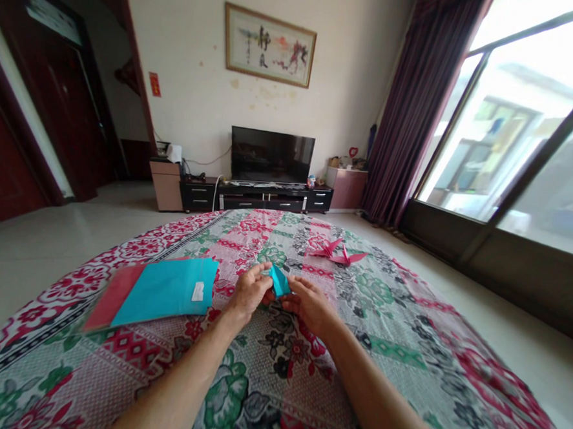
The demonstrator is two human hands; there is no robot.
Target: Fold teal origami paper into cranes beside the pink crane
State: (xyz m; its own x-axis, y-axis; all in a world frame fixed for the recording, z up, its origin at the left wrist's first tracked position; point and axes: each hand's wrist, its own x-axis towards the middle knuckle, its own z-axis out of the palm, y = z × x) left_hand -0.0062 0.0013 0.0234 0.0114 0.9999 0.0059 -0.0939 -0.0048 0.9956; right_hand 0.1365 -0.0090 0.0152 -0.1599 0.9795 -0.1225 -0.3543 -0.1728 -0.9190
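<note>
A small folded piece of blue paper point(279, 281) is held up over the middle of the table. My left hand point(251, 291) pinches its left side between thumb and fingers. On the other side, my right hand point(310, 303) grips the right edge, fingers closed. Parts of the paper are hidden behind my fingertips. To the left of my hands lies a clear packet of blue and red paper sheets point(165, 292) with a small white label. Beyond my right hand rest two folded pink paper cranes point(348, 257), close beside each other.
A patterned red, green and grey cloth point(384, 369) covers the round table. Past its far edge, a television point(272, 156) stands on a low black cabinet point(278, 198). A purple curtain point(402, 111) hangs beside large windows point(524, 138) at the right.
</note>
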